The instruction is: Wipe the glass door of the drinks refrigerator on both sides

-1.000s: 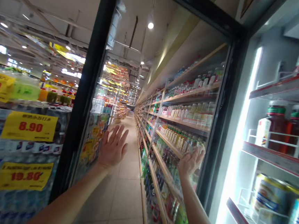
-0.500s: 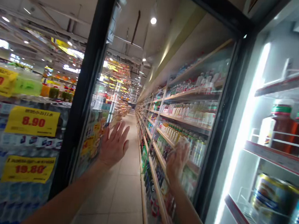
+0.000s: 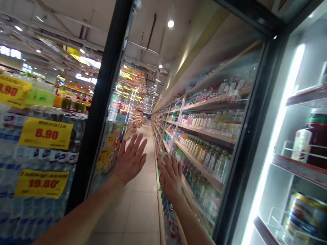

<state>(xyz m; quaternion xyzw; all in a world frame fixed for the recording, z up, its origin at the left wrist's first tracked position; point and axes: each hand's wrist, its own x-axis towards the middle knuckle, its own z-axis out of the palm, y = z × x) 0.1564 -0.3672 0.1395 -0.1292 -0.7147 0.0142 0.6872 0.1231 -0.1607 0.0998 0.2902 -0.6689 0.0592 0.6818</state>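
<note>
An open glass fridge door [image 3: 216, 47] with a black frame [image 3: 102, 105] stands in front of me. My left hand [image 3: 131, 159] lies flat on the glass near the left frame, fingers spread and holding nothing. My right hand [image 3: 172, 178] is pressed against the glass just right of the left hand. Under its fingers is a white cloth [image 3: 163, 157], only partly visible above the fingertips. The two hands are close together, about a hand's width apart.
To the right is the lit fridge interior with wire shelves, dark bottles [image 3: 318, 136] and cans [image 3: 310, 215]. At left are stacked water packs with yellow price tags [image 3: 45, 133]. Through the glass I see a tiled aisle [image 3: 138, 212] and long drink shelves [image 3: 202, 164].
My right hand has slid left across the glass with the cloth, from beside the right frame to the middle. My left hand has stayed nearly where it was.
</note>
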